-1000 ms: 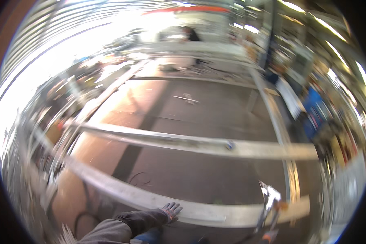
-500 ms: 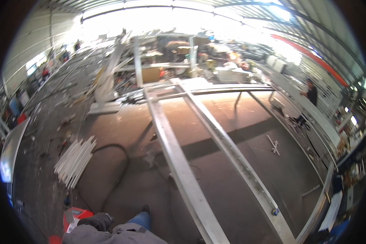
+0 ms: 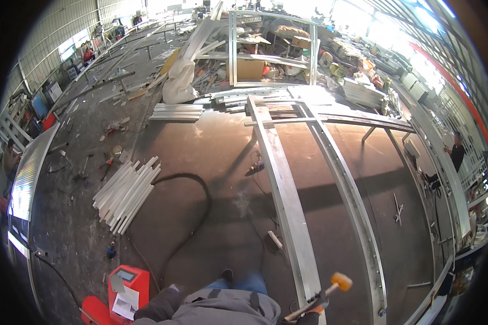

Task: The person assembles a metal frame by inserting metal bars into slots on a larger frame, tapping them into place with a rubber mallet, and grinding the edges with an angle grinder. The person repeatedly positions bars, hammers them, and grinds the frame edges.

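At the lower edge, my right hand (image 3: 312,311) is closed round the handle of a mallet with a yellow-orange head (image 3: 341,281). That hand is at the near end of the left rail of a long silver metal frame (image 3: 290,203). The mallet head hangs over the gap between this rail and the right rail (image 3: 348,189). On the left, my dark sleeve (image 3: 160,305) reaches down beside my body. My left hand (image 3: 173,288) shows only as a small blurred patch at its end, so its fingers cannot be made out.
A red machine (image 3: 130,290) with papers on it stands at my left. Beyond it lie a stack of pale bars (image 3: 127,195) and a dark hose (image 3: 205,206). Heaped material (image 3: 287,49) fills the back. Another person (image 3: 457,151) stands at the far right.
My view has swung left and down, so the frame sits further right in the picture. The mallet and my right hand have come into view at the lower edge.
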{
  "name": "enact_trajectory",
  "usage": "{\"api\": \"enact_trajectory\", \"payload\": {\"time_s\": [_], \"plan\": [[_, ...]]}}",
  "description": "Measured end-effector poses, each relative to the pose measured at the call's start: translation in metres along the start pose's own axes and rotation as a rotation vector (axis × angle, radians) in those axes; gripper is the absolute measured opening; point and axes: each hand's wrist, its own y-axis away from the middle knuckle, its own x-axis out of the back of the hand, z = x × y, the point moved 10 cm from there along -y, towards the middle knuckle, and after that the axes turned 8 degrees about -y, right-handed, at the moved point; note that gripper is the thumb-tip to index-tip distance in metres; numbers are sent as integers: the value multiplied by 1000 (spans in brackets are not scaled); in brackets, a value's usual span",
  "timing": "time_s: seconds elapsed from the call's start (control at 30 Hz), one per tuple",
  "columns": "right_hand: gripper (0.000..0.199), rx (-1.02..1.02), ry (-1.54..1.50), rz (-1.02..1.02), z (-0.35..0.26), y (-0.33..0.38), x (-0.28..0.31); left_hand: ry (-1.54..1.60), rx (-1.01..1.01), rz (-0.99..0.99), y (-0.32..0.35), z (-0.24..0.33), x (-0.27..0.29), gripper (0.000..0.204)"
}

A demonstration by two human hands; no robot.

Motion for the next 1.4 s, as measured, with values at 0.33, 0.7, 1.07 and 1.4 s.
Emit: {"api": "enact_trajectory", "payload": {"time_s": [0.33, 0.7, 1.07, 1.4], "plan": [[15, 72, 265, -387, 0, -12, -371, 26, -230, 324, -113, 283, 206, 37], [22, -180, 380, -362, -55, -116, -603, -353, -905, 711, -82, 745, 403, 48], [22, -117, 504, -239, -213, -298, -790, -671, -1301, 747, -84, 1198, 411, 62], [47, -42, 939, -377, -313, -569, -956, -1066, -1551, 772, -168, 1536, 447, 79]]}}
